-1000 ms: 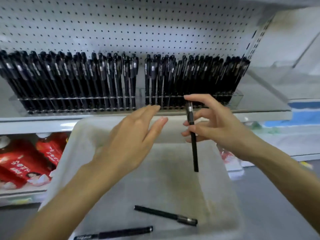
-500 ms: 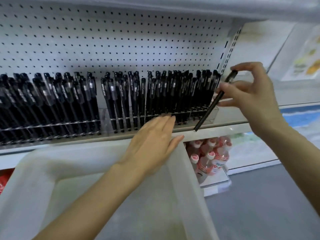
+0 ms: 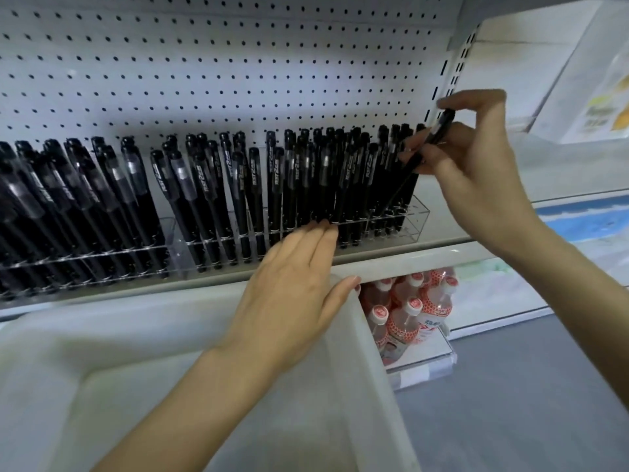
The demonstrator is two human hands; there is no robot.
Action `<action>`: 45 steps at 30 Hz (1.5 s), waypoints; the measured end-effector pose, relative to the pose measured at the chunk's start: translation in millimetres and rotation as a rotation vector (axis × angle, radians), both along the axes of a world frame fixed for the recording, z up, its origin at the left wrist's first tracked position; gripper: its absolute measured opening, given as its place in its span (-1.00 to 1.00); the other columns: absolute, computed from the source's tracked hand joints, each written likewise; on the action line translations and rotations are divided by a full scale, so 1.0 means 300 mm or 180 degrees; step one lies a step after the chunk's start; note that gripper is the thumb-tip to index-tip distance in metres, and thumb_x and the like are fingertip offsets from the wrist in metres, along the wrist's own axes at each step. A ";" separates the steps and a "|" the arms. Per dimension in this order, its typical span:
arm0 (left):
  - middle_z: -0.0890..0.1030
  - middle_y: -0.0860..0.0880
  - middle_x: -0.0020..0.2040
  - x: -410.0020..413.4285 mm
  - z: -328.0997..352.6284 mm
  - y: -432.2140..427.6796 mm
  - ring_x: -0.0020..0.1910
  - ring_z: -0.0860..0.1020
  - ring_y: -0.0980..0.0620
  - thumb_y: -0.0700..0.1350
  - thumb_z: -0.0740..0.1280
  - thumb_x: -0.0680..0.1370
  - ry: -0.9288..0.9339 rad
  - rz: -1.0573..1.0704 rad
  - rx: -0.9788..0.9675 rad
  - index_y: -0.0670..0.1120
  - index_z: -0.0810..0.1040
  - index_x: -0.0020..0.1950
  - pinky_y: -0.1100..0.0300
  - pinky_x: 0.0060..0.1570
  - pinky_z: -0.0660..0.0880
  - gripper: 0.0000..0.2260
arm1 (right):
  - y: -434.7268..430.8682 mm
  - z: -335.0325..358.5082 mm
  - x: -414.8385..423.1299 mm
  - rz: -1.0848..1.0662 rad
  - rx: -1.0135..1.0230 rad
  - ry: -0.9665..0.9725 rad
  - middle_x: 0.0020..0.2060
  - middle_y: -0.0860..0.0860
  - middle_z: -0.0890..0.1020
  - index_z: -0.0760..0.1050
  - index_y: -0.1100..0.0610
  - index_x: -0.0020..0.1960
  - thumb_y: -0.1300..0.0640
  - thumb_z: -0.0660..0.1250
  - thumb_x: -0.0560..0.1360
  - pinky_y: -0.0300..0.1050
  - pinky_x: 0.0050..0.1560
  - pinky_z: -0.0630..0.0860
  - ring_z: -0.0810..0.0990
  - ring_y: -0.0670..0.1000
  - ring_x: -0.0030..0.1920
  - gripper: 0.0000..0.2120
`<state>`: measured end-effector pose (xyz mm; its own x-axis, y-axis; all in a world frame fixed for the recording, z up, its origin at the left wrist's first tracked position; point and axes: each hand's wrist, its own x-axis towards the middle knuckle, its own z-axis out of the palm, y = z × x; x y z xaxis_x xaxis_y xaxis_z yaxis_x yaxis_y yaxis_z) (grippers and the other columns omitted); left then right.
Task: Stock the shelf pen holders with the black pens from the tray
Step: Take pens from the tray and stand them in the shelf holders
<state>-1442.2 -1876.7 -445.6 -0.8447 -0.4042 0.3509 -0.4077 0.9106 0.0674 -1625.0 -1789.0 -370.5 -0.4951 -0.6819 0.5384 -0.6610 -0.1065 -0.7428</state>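
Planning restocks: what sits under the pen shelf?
Bottles with red-and-white labels stand there, right of the tray; the tray hides whatever lies under the shelf further left.

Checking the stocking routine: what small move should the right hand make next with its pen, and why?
Probably slide the pen down along its tilt into the right end of the clear holder, then release. The right hand pinches it near the cap, its tip already low among the end pens.

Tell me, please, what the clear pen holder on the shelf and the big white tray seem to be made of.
Pen holder: clear hard plastic, perhaps acrylic, glossy; the pens show through its walls and its edges glint. Tray: milky plastic, matte and slightly translucent; its thick rim looks dull, without sharp reflections.
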 end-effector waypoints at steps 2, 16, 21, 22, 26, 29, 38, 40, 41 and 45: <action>0.51 -0.09 0.27 -0.002 0.000 0.000 0.27 0.44 -0.04 0.17 0.04 0.58 -0.0040 -0.0010 0.0032 -0.20 0.41 0.36 0.18 0.33 0.10 -0.46 | -0.010 -0.011 -0.005 -0.0009 0.0168 0.0053 -0.06 0.06 0.58 0.21 -0.15 0.04 0.43 0.13 0.55 -0.02 0.09 0.58 0.63 0.00 -0.01 -0.56; 0.52 -0.10 0.27 -0.001 -0.006 0.011 0.27 0.47 -0.04 0.17 0.03 0.58 -0.0117 0.0036 0.0001 -0.21 0.43 0.35 0.17 0.34 0.20 -0.44 | -0.035 -0.056 0.012 -0.0506 0.0595 0.0824 -0.12 -0.01 0.54 0.40 0.04 0.27 0.26 0.29 0.53 0.07 0.03 0.53 0.59 0.05 -0.09 -0.66; 0.53 -0.10 0.25 0.004 0.009 0.000 0.25 0.48 -0.04 0.15 0.04 0.58 -0.0046 -0.0128 0.0027 -0.21 0.45 0.33 0.17 0.30 0.29 -0.47 | -0.037 -0.068 0.018 -0.0675 0.0447 0.1087 0.06 0.00 0.40 0.41 0.02 0.33 0.24 0.31 0.51 0.00 0.05 0.54 0.54 -0.02 -0.06 -0.59; 0.51 -0.08 0.29 0.009 0.025 0.004 0.28 0.46 -0.02 0.16 0.03 0.59 -0.0060 -0.0163 0.0146 -0.19 0.42 0.35 0.21 0.30 0.26 -0.47 | -0.033 -0.061 0.020 -0.0690 0.0479 0.1105 0.06 0.00 0.38 0.39 0.00 0.35 0.23 0.32 0.51 -0.02 0.06 0.53 0.53 -0.01 -0.06 -0.57; 0.18 0.12 0.50 0.053 0.076 -0.003 0.46 0.13 0.18 0.20 -0.03 0.60 0.0138 -0.0261 0.0841 0.03 0.11 0.52 0.36 0.35 -0.01 -0.48 | -0.008 -0.021 0.053 -0.0802 0.0498 0.1143 0.03 0.01 0.35 0.37 0.01 0.36 0.26 0.33 0.50 -0.29 0.00 0.45 0.46 -0.18 -0.15 -0.53; 0.15 0.18 0.50 0.154 0.117 0.024 0.45 0.16 0.19 0.23 -0.04 0.57 0.0122 -0.0295 0.1018 0.09 0.12 0.52 0.21 0.42 0.16 -0.46 | 0.019 -0.013 0.146 -0.0819 0.0248 0.0990 -0.01 0.00 0.36 0.41 0.07 0.29 0.32 0.33 0.48 -0.45 -0.11 0.38 0.42 -0.23 -0.20 -0.58; 0.31 0.33 0.38 0.783 0.058 0.179 0.35 0.19 0.45 0.29 0.01 0.53 0.0744 0.0466 0.1520 0.16 0.35 0.40 0.64 0.21 0.04 -0.50 | 0.094 -0.183 0.647 0.0602 0.0811 0.0000 -0.17 -0.03 0.48 0.43 0.05 0.05 0.21 0.37 0.48 -0.37 -0.23 0.40 0.47 -0.12 -0.24 -0.80; 0.37 0.35 0.31 0.890 0.036 0.201 0.31 0.25 0.47 0.26 0.04 0.54 0.1120 0.0824 0.1554 0.15 0.39 0.37 0.64 0.18 0.09 -0.55 | 0.096 -0.250 0.722 0.0945 0.1519 -0.0538 -0.19 -0.05 0.49 0.42 0.04 0.03 0.10 0.39 0.47 -0.19 -0.15 0.50 0.48 -0.11 -0.24 -0.81; 0.40 0.32 0.30 0.924 0.022 0.206 0.29 0.28 0.44 0.25 0.05 0.54 0.1238 0.0990 0.1540 0.15 0.40 0.36 0.65 0.16 0.12 -0.55 | 0.095 -0.277 0.750 0.1099 0.1992 -0.0669 -0.18 -0.04 0.49 0.43 0.05 0.03 0.04 0.38 0.46 -0.09 -0.07 0.52 0.49 -0.08 -0.22 -0.79; 0.34 0.19 0.41 0.964 -0.051 0.213 0.36 0.21 0.36 0.30 0.01 0.51 0.1249 0.1363 0.1780 0.11 0.31 0.43 0.60 0.24 0.06 -0.45 | 0.099 -0.308 0.783 0.1431 0.3765 0.0427 -0.11 -0.05 0.48 0.46 0.11 0.08 -0.11 0.31 0.49 -0.17 -0.08 0.41 0.47 -0.03 -0.09 -0.68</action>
<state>-1153.1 -1812.8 -460.9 -0.4338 -0.8685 0.2399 -0.5656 0.4697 0.6778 -1390.1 -1759.4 -462.9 -0.0854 -0.8715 -0.4830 -0.8160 0.3393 -0.4680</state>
